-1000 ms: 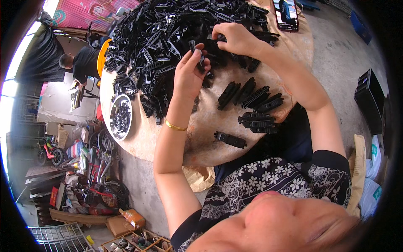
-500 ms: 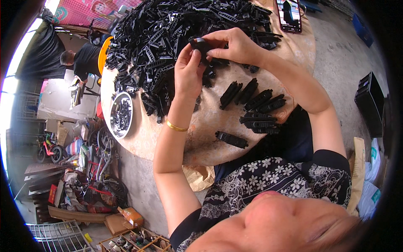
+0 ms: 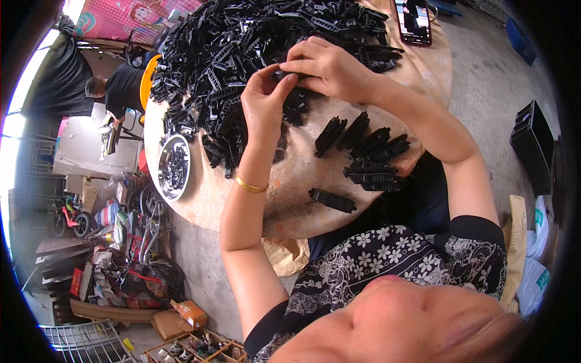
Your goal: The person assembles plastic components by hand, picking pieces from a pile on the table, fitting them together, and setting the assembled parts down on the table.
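Note:
Both my hands meet over the near edge of a big heap of black plastic parts (image 3: 236, 54). Fingers and thumb of my left hand (image 3: 264, 103) are closed round a small black plastic part (image 3: 282, 75), most of it hidden. From the right, my right hand (image 3: 330, 69) grips the same part with bent fingers. Closer to me, several black assembled pieces (image 3: 370, 145) lie in a loose group on the patterned tablecloth (image 3: 290, 199). One black piece (image 3: 332, 200) rests apart from them, near the table's front edge.
A white-rimmed bowl (image 3: 186, 187) of small dark parts stands at the table's left. A phone (image 3: 414, 21) lies at the far right. Black crates (image 3: 532, 145) sit on the floor to the right. At the far left a person (image 3: 115, 91) works beside bicycles (image 3: 151, 254) and clutter.
My hands have turned the black part and closed more tightly over it, so less of it shows. My right hand's fingers now lie across its top.

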Demonstrator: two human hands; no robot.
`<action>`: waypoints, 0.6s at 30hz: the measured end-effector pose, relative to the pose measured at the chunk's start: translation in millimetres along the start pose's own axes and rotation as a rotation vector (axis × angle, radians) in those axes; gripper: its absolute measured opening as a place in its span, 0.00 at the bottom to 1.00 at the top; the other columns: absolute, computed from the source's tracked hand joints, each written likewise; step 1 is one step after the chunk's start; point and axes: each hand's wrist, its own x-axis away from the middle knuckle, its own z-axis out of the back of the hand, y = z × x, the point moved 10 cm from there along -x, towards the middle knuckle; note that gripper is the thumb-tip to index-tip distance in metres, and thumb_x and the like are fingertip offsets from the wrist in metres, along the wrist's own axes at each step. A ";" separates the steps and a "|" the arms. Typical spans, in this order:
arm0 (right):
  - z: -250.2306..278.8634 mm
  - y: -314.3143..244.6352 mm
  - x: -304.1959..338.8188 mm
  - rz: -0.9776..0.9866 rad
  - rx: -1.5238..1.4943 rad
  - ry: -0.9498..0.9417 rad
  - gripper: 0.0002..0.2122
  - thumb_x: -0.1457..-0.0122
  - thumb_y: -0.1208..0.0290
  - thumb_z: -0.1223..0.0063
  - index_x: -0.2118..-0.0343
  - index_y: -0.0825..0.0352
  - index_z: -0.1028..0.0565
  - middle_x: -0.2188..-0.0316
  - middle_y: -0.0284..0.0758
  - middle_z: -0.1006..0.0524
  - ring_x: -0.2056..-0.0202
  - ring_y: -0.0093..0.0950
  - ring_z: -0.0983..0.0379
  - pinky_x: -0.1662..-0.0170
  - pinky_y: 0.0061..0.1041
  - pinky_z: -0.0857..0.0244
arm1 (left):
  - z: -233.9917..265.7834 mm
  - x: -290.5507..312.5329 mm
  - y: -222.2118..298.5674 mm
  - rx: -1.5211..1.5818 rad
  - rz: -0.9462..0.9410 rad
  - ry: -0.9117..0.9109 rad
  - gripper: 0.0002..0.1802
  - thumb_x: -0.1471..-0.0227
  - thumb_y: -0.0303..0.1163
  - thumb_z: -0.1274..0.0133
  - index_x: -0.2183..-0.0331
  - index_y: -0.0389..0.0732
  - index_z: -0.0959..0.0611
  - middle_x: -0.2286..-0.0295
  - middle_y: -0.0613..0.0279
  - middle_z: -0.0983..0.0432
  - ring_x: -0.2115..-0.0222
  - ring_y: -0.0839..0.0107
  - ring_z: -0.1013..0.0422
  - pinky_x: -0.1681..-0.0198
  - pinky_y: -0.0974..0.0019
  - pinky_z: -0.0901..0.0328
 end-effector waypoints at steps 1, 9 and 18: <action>-3.6 -2.6 0.4 0.036 0.004 -0.020 0.21 0.60 0.76 0.39 0.58 0.66 0.26 0.63 0.36 0.28 0.61 0.34 0.33 0.56 0.29 0.37 | 4.1 -0.4 -4.0 -0.056 0.028 0.015 0.17 0.57 0.24 0.40 0.62 0.31 0.24 0.72 0.65 0.26 0.73 0.83 0.32 0.70 0.82 0.37; -19.2 41.7 10.2 -0.400 -0.417 -0.360 0.19 0.53 0.66 0.39 0.59 0.70 0.27 0.72 0.33 0.24 0.71 0.18 0.31 0.66 0.19 0.37 | -7.1 2.3 20.0 -0.078 -0.067 -0.084 0.17 0.58 0.20 0.41 0.62 0.32 0.24 0.70 0.62 0.25 0.71 0.79 0.30 0.64 0.78 0.34; -20.8 48.5 12.7 -0.512 -0.604 -0.448 0.14 0.47 0.65 0.45 0.63 0.71 0.25 0.73 0.32 0.23 0.71 0.17 0.30 0.66 0.16 0.35 | -9.6 1.2 9.0 0.117 0.003 -0.104 0.18 0.58 0.22 0.40 0.62 0.31 0.25 0.70 0.61 0.25 0.72 0.79 0.29 0.67 0.78 0.34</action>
